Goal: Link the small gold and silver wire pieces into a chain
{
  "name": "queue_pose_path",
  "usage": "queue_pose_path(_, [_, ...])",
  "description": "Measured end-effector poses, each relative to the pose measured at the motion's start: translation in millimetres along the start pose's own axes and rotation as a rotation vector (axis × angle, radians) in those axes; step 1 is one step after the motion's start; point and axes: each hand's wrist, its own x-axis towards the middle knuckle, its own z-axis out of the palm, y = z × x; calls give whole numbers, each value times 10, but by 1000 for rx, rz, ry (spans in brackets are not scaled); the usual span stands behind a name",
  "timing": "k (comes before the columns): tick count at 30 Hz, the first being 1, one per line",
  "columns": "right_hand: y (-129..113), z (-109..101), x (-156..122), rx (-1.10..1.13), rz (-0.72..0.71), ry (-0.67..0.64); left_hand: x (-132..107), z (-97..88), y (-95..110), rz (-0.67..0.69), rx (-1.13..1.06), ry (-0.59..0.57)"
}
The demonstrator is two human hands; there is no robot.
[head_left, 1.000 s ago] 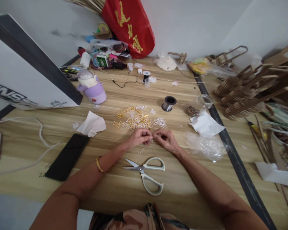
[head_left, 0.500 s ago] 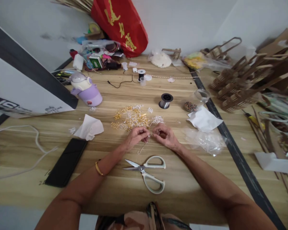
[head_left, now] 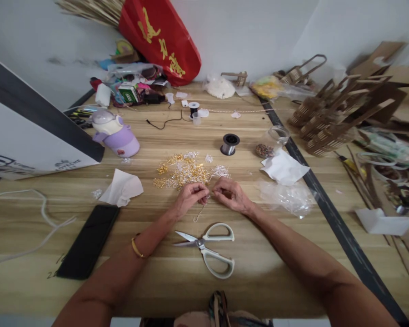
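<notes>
My left hand [head_left: 192,198] is closed in a pinch on a thin beaded chain [head_left: 200,212], whose hooked end hangs down onto the table. Close beside it, my right hand [head_left: 230,194] is also closed, thumb and fingertips together; whatever lies between them is too small to make out. Just beyond my fingers spreads a pile of gold and silver beads and findings [head_left: 184,170]. A small heap of silver pins [head_left: 220,171] touches its right side. Below my hands lie open scissors [head_left: 204,245] with white handles.
A wire spool [head_left: 230,144] stands behind the pins. To the right are a glass jar with beads [head_left: 272,141], white paper [head_left: 283,168] and a clear plastic bag [head_left: 289,199]. A black phone [head_left: 88,240], crumpled paper [head_left: 122,187] and a purple bottle [head_left: 117,134] lie or stand left.
The view has shifted slightly, so the table's things sit a little further left. My right fingertips have come closer to the left ones; the left hand keeps its pinch on the chain.
</notes>
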Motion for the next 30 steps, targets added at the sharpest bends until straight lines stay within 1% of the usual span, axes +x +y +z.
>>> queue_pose_path(4, [13,3,2,2,-29,-49,-1,-1,9,0,4,-3])
queue_pose_path(8, [58,5,0,-1,-71,-57,-2,-1,28,-10,6,-2])
queue_pose_path(12, [95,-3,-4,16,-68,-66,9,-4,22,-10,17,2])
queue_pose_path(17, [106,-17,8,52,-31,-47,7,-2,42,-2,36,-14])
queue_pose_path(21, [94,-7,11,67,-42,1,-13,6,73,-4,40,-5])
queue_pose_path(25, [69,15,-3,25,-49,47,8,-1,10,7,44,-21])
queue_pose_path(30, [32,50,-24,-15,-11,47,53,0,-107,63,81,-33])
